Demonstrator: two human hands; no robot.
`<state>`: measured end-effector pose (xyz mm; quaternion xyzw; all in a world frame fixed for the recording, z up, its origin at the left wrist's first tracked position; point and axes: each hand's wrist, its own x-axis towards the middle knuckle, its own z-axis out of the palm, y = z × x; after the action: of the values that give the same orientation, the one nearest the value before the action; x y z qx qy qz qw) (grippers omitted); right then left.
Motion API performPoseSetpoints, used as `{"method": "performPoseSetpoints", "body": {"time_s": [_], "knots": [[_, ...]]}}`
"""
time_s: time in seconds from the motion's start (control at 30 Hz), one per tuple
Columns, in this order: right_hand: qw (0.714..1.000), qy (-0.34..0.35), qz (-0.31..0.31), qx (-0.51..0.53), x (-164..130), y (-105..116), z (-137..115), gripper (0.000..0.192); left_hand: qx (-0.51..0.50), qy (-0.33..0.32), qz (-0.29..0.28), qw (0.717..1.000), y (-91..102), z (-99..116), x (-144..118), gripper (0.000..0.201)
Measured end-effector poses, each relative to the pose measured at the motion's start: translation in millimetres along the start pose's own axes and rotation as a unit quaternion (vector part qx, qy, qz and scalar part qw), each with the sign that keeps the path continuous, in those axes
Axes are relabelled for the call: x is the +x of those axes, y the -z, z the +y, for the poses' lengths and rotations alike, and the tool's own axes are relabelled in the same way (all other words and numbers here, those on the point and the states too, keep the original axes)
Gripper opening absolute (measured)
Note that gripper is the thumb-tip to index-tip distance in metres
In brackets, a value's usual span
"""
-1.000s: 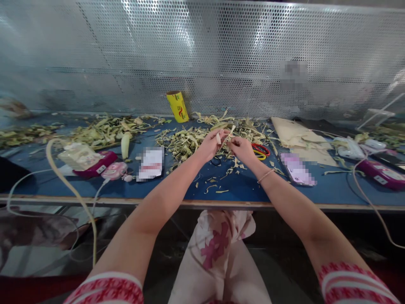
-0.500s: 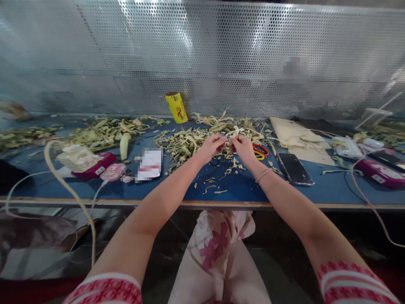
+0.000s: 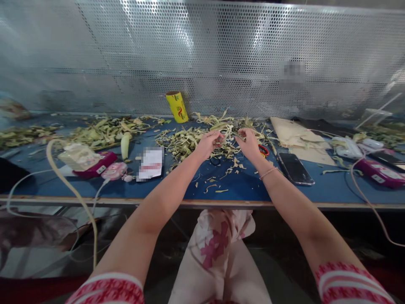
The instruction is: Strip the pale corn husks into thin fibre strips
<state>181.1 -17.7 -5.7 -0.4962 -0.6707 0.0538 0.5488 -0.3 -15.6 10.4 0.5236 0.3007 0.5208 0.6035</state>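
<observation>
Over a pile of pale green dried plant strips [image 3: 180, 145] on the blue table, both my hands work a short way apart. My left hand [image 3: 209, 145] has its fingers curled together at the pile; what lies between them is too small to make out. In my right hand [image 3: 248, 143], thumb and fingers pinch a thin greenish plant strip [image 3: 235, 134] that points toward the left hand. Red-handled scissors [image 3: 263, 150] lie partly hidden beside my right wrist. A black loop [image 3: 215, 161] rests under my left hand, among small scraps [image 3: 232, 171].
A yellow tube [image 3: 177, 107] leans near the perforated metal panel [image 3: 202, 50]. A phone [image 3: 295, 169] and brown cardboard [image 3: 303, 141] lie to the right. On the left are another plant pile [image 3: 104, 131], a white packet [image 3: 151, 164], a magenta device [image 3: 95, 164] and cables.
My hands have moved apart from nearly touching; the right went rightward and now shows a thin strip at its fingertips. The left shifted slightly left.
</observation>
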Motion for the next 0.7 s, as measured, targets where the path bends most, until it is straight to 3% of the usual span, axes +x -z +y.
{"method": "performPoseSetpoints", "body": {"time_s": [0.2, 0.43, 0.7], "knots": [[0.995, -0.007, -0.095, 0.014, -2, -8, 0, 0.009, -0.006, 0.034, -0.037, 0.999, -4.2, 3, -5, 0.027], [0.987, -0.077, -0.115, 0.077, -2, -5, -9, 0.014, -0.031, 0.068, -0.052, 0.996, -4.7, 2, -4, 0.018], [0.986, -0.072, -0.122, 0.091, -3, -4, -14, 0.02, -0.123, 0.066, -0.049, 0.989, -7.8, 2, -5, 0.013]]}}
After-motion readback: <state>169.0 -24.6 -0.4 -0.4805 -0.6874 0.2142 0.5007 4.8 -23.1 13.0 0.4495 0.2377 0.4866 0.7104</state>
